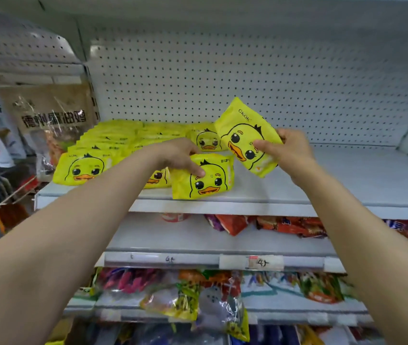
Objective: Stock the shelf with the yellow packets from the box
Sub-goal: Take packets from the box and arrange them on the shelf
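Shelf point(347, 180) of white metal with a pegboard back point(247, 70) carries rows of yellow packets point(113, 140) printed with a duck face, packed along its left half and standing upright. Left hand point(178, 155) rests on the front packet point(204, 178) at the shelf's front edge, its fingers point(196, 170) curled over the top and thumb pressing the printed face, so they are clamped on that packet. Right hand point(290, 148) holds a second, tilted packet point(246, 136) lifted clear of the shelf, just right of the rows, thumb on the front and fingers wrapped behind its right edge. Right half of the shelf is bare white board. Lower shelves point(198, 260) hold red, orange and mixed-colour snack bags point(272, 225), with price tags point(262, 262) on the rail. Brown bagged goods point(53, 115) hang at the left
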Tool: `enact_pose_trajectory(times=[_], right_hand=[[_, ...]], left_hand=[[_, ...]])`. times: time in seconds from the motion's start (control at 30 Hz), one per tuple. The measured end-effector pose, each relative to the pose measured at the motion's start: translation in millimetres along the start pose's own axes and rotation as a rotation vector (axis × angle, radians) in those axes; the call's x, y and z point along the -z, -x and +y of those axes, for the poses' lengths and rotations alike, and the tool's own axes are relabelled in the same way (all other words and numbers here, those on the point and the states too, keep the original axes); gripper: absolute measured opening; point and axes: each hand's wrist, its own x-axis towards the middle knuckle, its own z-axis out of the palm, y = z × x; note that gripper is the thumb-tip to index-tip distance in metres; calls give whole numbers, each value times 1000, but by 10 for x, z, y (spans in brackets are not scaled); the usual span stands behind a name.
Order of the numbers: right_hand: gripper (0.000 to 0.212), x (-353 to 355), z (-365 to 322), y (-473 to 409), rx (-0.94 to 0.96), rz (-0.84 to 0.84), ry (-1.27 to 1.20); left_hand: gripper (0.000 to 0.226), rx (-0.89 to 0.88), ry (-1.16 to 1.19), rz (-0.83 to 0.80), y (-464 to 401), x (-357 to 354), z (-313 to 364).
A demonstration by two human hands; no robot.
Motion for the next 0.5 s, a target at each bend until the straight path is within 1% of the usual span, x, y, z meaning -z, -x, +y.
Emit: enact_pose_trajectory(times=[0.07, 0.2, 0.27, 0.4, 0.5], right_hand=[[12, 13, 48, -161, 2, 19, 18], [12, 7, 130, -536, 10, 68, 59], [13, -26, 163, -710, 8, 90, 76], [13, -107, 242, -1001, -7, 119, 86], [14, -183, 317, -1211, -14, 137, 80]], left_hand=[[43, -15, -47, -7, -282, 43, 9], [72, -37, -261, -17, -810, 98, 10], [78, -53, -322, -22, -1050, 115, -38], [75, -77, -413, -43, -1450, 171, -165], [71, -90, -405, -11, -1712, 223, -281]])
